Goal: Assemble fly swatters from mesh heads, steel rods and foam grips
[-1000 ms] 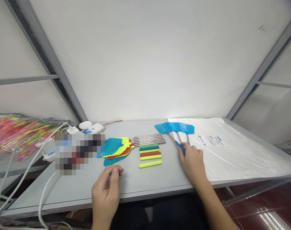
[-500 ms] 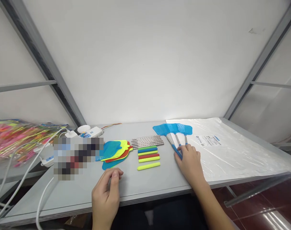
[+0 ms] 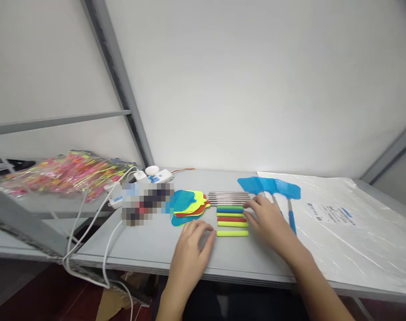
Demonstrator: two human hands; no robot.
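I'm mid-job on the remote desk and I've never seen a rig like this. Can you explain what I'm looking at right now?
There is no machine here: a person works with two bare hands. The view comes from one camera worn on the head, looking forward and down.

On the gray table, blue, yellow and red mesh swatter heads lie overlapped. To their right are metal rods in a row, with colored tubes nearer the person. Further right, blue swatters with handles lie partly over white packaging.

The left hand is loosely curled beside the lone yellow tube, apparently holding nothing. The right hand has its fingers at the tubes' right ends; whether they grip one, I can't tell.
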